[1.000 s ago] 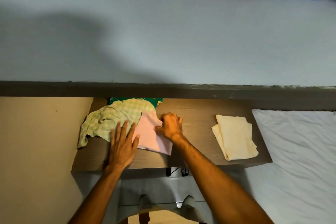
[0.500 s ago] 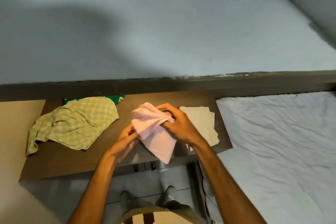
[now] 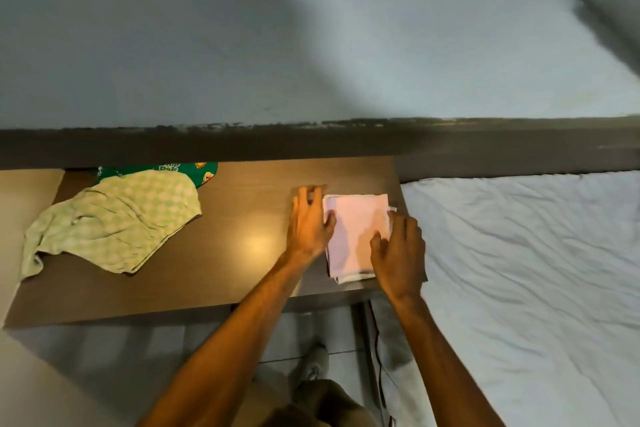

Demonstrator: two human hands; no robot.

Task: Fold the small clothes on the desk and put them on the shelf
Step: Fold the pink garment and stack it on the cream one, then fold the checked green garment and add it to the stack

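A folded pink cloth (image 3: 353,229) lies at the right end of the brown desk (image 3: 242,236), on top of a cream cloth whose edge (image 3: 353,278) shows at the front. My left hand (image 3: 310,225) rests flat along the pink cloth's left edge, fingers spread. At the cloth's right side my right hand (image 3: 398,250) presses down, fingers slightly curled. A crumpled green checked cloth (image 3: 114,222) lies unfolded at the desk's left end. A dark green printed cloth (image 3: 173,172) peeks out behind it. The shelf (image 3: 311,45) spans the view above the desk.
The shelf's dark front edge (image 3: 311,142) overhangs the back of the desk. A bed with a white wrinkled sheet (image 3: 519,270) borders the desk on the right. A beige wall (image 3: 20,191) stands at the left. Tiled floor (image 3: 138,350) and my feet show below.
The pink cloth was lifted from beside the green checked cloth, carried right in both hands and laid on the cream cloth. Both hands now rest on it. The view swung right.
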